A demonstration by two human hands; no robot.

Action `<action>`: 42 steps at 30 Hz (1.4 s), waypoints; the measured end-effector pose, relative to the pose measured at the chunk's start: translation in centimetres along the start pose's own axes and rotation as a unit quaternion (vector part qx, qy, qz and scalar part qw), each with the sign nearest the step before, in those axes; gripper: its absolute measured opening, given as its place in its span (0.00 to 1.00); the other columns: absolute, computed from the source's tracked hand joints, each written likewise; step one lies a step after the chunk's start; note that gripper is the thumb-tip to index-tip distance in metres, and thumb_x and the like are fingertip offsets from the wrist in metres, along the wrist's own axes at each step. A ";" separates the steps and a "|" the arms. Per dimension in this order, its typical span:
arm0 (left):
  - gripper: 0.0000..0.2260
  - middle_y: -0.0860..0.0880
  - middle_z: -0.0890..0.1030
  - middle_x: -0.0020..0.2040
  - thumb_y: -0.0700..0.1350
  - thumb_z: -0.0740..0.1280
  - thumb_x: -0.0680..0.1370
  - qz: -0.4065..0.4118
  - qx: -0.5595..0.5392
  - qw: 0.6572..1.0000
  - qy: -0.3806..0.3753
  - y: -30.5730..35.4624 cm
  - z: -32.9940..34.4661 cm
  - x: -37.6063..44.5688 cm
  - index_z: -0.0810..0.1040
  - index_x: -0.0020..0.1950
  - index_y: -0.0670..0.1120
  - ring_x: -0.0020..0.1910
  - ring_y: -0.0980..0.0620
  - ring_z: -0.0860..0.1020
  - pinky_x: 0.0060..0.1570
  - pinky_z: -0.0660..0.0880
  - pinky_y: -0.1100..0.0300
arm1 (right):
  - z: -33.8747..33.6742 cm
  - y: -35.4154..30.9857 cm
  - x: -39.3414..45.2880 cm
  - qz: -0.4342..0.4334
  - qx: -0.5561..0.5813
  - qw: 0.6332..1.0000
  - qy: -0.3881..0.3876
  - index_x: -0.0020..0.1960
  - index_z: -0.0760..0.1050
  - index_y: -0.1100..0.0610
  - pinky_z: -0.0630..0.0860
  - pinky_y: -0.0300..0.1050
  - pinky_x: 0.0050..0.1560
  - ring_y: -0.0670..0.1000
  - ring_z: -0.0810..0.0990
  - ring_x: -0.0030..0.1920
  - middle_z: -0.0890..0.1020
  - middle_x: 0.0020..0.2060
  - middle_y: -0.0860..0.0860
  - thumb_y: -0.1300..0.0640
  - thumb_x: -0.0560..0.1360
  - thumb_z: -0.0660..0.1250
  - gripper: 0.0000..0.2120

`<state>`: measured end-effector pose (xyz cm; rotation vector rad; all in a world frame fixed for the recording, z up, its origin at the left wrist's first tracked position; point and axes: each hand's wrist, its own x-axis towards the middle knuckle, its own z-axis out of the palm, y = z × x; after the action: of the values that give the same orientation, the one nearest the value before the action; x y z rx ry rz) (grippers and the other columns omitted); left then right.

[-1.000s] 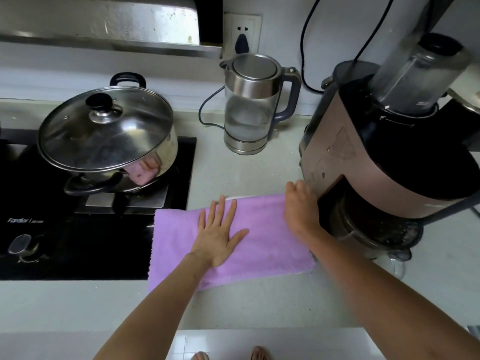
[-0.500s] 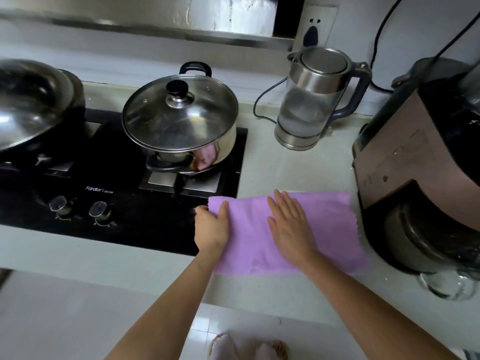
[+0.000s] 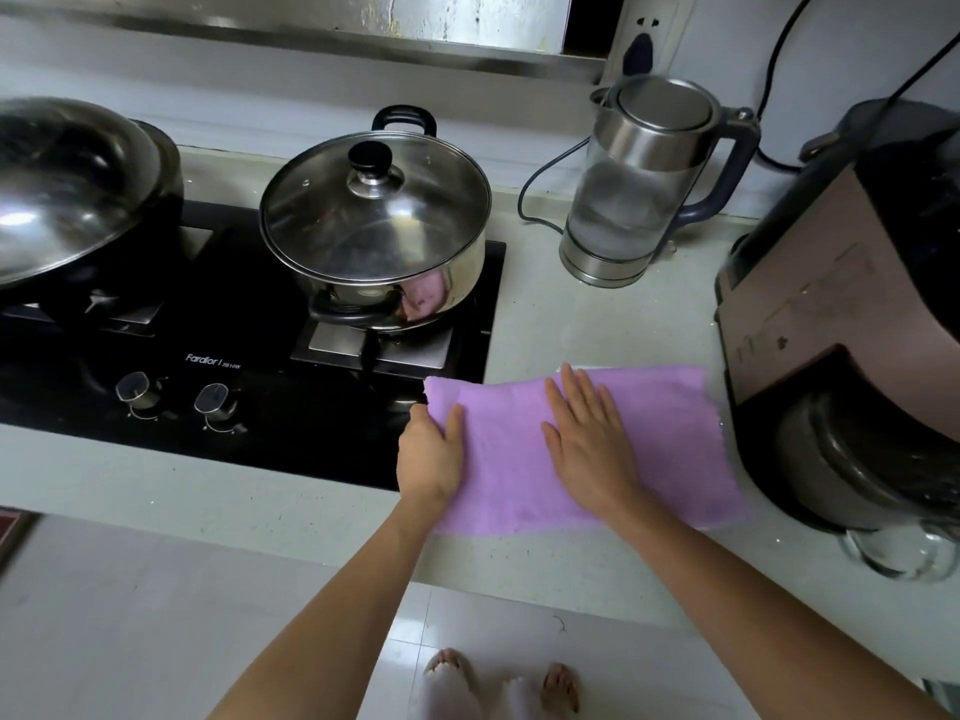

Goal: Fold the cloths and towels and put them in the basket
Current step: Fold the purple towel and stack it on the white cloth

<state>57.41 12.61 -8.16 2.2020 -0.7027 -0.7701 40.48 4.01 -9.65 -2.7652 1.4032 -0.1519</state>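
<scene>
**Purple cloth flat on counter, both hands on it**

Purple cloth (image 3: 670,449) lies spread on the pale counter (image 3: 597,324), its left end overlapping the black stove (image 3: 249,407). Left hand (image 3: 431,459) grips the cloth's left edge, thumb on top, fingers curled under out of sight. Right hand (image 3: 589,439) lies flat on the cloth's middle, palm down, fingers wide and pointing to 12 o'clock. From the cloth: lidded steel pot (image 3: 374,226) at 10 o'clock on the stove; glass kettle (image 3: 644,184) at 12 o'clock on the counter; brown and black appliance (image 3: 841,324) at 3 o'clock, just beside the cloth's right edge; big steel lid (image 3: 67,184) far off at 9 o'clock. No basket in view
</scene>
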 end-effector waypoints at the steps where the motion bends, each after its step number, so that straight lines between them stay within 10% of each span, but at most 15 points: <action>1: 0.19 0.43 0.78 0.45 0.58 0.58 0.80 -0.001 0.028 1.000 0.000 -0.1 0.0 -0.3 0.69 0.51 0.40 0.45 0.41 0.78 0.42 0.73 0.52 | 0.0 -0.3 -0.3 0.014 -0.001 1.000 0.009 0.69 0.70 0.62 0.55 0.53 0.70 0.60 0.69 0.69 0.69 0.70 0.60 0.50 0.78 0.50 0.25; 6: 0.14 0.45 0.78 0.43 0.55 0.54 0.82 0.055 0.175 0.983 0.008 -0.7 -0.3 -1.8 0.65 0.49 0.44 0.42 0.41 0.78 0.40 0.72 0.51 | 0.9 -0.4 -1.6 0.038 -0.018 0.999 -0.007 0.71 0.68 0.59 0.54 0.55 0.71 0.60 0.66 0.71 0.66 0.72 0.59 0.52 0.76 0.49 0.26; 20: 0.11 0.51 0.77 0.43 0.49 0.62 0.80 0.076 -0.087 0.993 -0.027 3.4 -2.6 -3.0 0.71 0.54 0.42 0.42 0.52 0.76 0.42 0.72 0.58 | -1.5 -0.4 -3.4 -0.019 0.024 0.999 0.037 0.64 0.75 0.62 0.58 0.53 0.69 0.58 0.72 0.68 0.73 0.67 0.60 0.53 0.75 0.53 0.23; 29: 0.11 0.48 0.77 0.45 0.48 0.65 0.78 0.144 -0.074 0.985 -0.060 9.1 0.1 -4.8 0.72 0.55 0.42 0.43 0.49 0.74 0.43 0.68 0.59 | -1.9 2.2 -7.8 -0.062 0.095 0.993 -0.015 0.66 0.74 0.60 0.52 0.42 0.71 0.52 0.74 0.65 0.75 0.65 0.53 0.55 0.79 0.54 0.20; 31: 0.11 0.49 0.77 0.43 0.47 0.67 0.77 0.163 -0.076 0.981 -0.077 10.3 1.0 -5.5 0.72 0.56 0.43 0.40 0.51 0.74 0.42 0.68 0.60 | -5.0 2.8 -6.8 0.101 0.372 0.923 -0.018 0.66 0.71 0.63 0.64 0.39 0.66 0.55 0.76 0.62 0.77 0.63 0.57 0.60 0.82 0.55 0.16; 33: 0.12 0.50 0.76 0.43 0.45 0.69 0.76 0.182 -0.077 0.973 -0.118 11.4 2.2 -6.4 0.73 0.57 0.44 0.39 0.51 0.74 0.42 0.71 0.60 | -8.0 4.8 -5.7 0.252 0.639 0.726 -0.034 0.62 0.72 0.64 0.75 0.37 0.51 0.55 0.79 0.49 0.78 0.55 0.61 0.60 0.82 0.53 0.13; 36: 0.17 0.48 0.76 0.48 0.43 0.72 0.73 0.190 -0.052 0.966 -0.165 12.2 4.6 -7.5 0.73 0.60 0.44 0.43 0.50 0.74 0.49 0.72 0.58 | -11.6 7.9 -4.5 0.308 0.731 0.609 -0.026 0.59 0.72 0.62 0.77 0.40 0.45 0.52 0.80 0.44 0.79 0.49 0.59 0.53 0.82 0.54 0.15; 42: 0.28 0.48 0.74 0.49 0.42 0.75 0.70 0.168 -0.067 0.956 -0.233 13.1 8.0 -9.5 0.67 0.66 0.45 0.47 0.51 0.74 0.52 0.73 0.60 | -12.6 10.4 -3.1 0.327 0.663 0.664 -0.115 0.50 0.77 0.54 0.79 0.45 0.45 0.52 0.82 0.44 0.83 0.43 0.52 0.45 0.76 0.65 0.12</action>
<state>42.10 7.47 -0.10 1.7239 -1.1826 -1.1299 28.95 0.52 1.91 -0.9846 1.2544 -0.5033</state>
